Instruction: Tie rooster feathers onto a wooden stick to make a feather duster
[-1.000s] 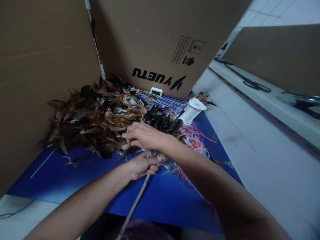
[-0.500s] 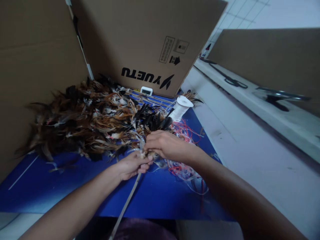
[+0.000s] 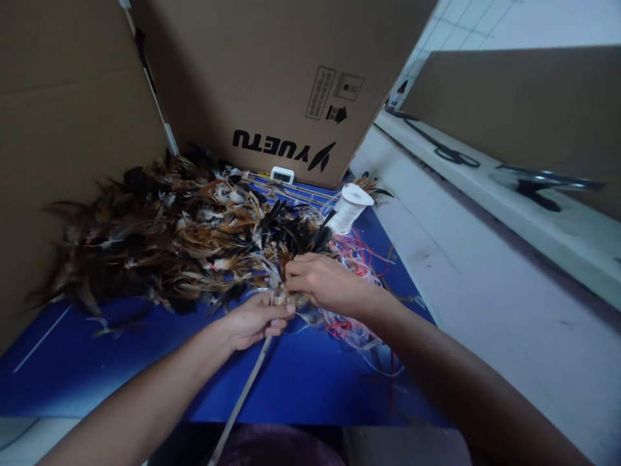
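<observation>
A thin stick (image 3: 242, 396) slants up from the lower edge of the view, and my left hand (image 3: 259, 320) is closed round its upper part. At the top of the stick, pale material and feathers bunch together between my hands. My right hand (image 3: 315, 279) has its fingers bent and pressed together at this bunch, just above my left thumb; what exactly they pinch is hidden. Behind my hands spreads a big heap of brown and black feathers (image 3: 160, 239). Red and white plastic strands (image 3: 352, 327) lie tangled under my right wrist.
A white spool (image 3: 350, 210) stands at the back right of the blue table (image 3: 310, 382). Behind it are a small white digital display (image 3: 282, 175), several thin sticks and a tall cardboard box (image 3: 272, 71). Scissors (image 3: 456, 155) lie on a ledge at right.
My right hand's fingers have shifted slightly away from the tip of the stick. My left hand keeps its grip. The whole view has moved a little.
</observation>
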Available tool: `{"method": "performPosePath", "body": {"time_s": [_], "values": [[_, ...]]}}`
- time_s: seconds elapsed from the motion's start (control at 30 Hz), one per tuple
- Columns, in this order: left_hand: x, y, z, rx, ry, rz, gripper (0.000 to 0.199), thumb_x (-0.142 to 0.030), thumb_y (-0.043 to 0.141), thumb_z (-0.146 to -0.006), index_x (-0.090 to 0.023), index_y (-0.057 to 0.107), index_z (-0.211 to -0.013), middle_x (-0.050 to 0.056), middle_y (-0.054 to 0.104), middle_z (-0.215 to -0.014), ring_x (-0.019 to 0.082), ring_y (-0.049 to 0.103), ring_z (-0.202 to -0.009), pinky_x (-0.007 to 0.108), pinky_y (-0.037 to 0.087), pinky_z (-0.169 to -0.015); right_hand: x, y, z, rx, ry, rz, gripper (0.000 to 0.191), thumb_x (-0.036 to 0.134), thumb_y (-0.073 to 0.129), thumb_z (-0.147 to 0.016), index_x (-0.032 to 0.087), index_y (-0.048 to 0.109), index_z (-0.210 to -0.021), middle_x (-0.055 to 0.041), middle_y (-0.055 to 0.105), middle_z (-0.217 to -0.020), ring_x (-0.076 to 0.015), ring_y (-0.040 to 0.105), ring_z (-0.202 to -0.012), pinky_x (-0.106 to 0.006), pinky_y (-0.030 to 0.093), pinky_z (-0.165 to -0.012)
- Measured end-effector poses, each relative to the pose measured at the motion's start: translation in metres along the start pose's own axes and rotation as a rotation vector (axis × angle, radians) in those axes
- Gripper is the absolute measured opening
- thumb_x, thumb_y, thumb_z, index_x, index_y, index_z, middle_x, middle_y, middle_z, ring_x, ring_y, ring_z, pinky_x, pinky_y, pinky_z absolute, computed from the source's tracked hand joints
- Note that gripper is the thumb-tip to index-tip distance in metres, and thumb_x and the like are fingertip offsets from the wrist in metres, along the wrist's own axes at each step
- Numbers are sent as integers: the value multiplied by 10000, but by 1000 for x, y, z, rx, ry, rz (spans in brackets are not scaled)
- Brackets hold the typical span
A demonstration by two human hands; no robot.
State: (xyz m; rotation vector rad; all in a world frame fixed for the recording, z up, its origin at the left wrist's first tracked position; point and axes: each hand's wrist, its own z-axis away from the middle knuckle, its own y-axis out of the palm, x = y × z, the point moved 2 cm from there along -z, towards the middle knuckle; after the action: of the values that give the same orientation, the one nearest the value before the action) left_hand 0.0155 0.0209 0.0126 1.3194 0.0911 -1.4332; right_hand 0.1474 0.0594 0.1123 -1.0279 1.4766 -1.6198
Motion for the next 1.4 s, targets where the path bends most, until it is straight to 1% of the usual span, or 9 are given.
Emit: {"method": "performPosePath", "body": {"time_s": [0.07, 0.23, 0.37, 0.63, 0.87, 1.0, 1.13, 1.27, 1.4], "values": [[0, 0, 0, 16, 6, 7, 271, -235, 730, -694, -109, 490, -706, -29, 398, -632, 12, 308, -484, 181, 151, -435, 0, 1, 1, -2, -9, 27, 143, 250, 553, -861, 171, 671, -845, -47, 607, -829, -166, 494, -778, -293, 347, -727], [0, 1, -1, 17, 5, 9, 260, -235, 708, -715, -108, 483, -686, -36, 377, -612, 12, 293, -477, 180, 143, -425, -2, 4, 5, -9, -10, 69, 105, 188, 552, -853, 164, 655, -845, -48, 604, -861, -168, 489, -806, -290, 353, -733], [-1, 2, -1, 17, 5, 7, 252, -235, 701, -717, -107, 486, -686, -31, 385, -621, 11, 292, -475, 179, 142, -422, -2, 4, 7, -22, -15, 112, 146, 195, 517, -878, 158, 652, -834, -61, 595, -868, -169, 482, -813, -294, 350, -726], [-2, 2, 0, 32, 13, 25, 252, -182, 696, -709, -129, 451, -684, -43, 364, -617, 10, 287, -473, 175, 140, -423, 8, -2, 7, 49, -2, 207, 157, 215, 523, -882, 147, 654, -829, -73, 599, -885, -178, 485, -815, -310, 337, -713], [-3, 3, 0, 3, -12, 50, 270, -260, 666, -751, -107, 469, -650, -11, 423, -652, 7, 318, -471, 172, 158, -419, 8, 0, 7, 33, -23, 199, 167, 227, 520, -885, 165, 658, -813, -61, 604, -885, -187, 482, -825, -316, 316, -703], [-2, 1, -1, -24, -11, 51, 270, -254, 682, -739, -102, 478, -648, -1, 456, -651, 6, 323, -462, 168, 160, -416, 9, 3, 7, 9, -40, 186, 160, 233, 529, -880, 165, 653, -806, -60, 600, -873, -183, 472, -811, -315, 306, -703], [-1, -1, -1, -11, -8, 58, 266, -244, 690, -734, -108, 473, -664, -12, 443, -639, 7, 320, -461, 165, 159, -417, 8, 5, 6, 5, -49, 180, 156, 241, 527, -883, 167, 648, -818, -55, 597, -868, -181, 472, -808, -311, 310, -707], [0, -2, -1, -16, -11, 59, 277, -278, 696, -735, -107, 485, -683, -4, 461, -658, 5, 327, -467, 162, 166, -423, -3, -5, 9, -8, -16, 198, 136, 212, 519, -883, 156, 643, -880, -71, 592, -890, -179, 478, -821, -309, 329, -721], [1, -2, -1, -24, -12, 41, 273, -299, 708, -724, -94, 528, -710, 7, 475, -680, 6, 336, -476, 169, 165, -426, -22, -30, 12, -82, 132, 228, 182, 141, 468, -884, 133, 647, -915, -94, 589, -869, -186, 492, -815, -315, 354, -727]]}}
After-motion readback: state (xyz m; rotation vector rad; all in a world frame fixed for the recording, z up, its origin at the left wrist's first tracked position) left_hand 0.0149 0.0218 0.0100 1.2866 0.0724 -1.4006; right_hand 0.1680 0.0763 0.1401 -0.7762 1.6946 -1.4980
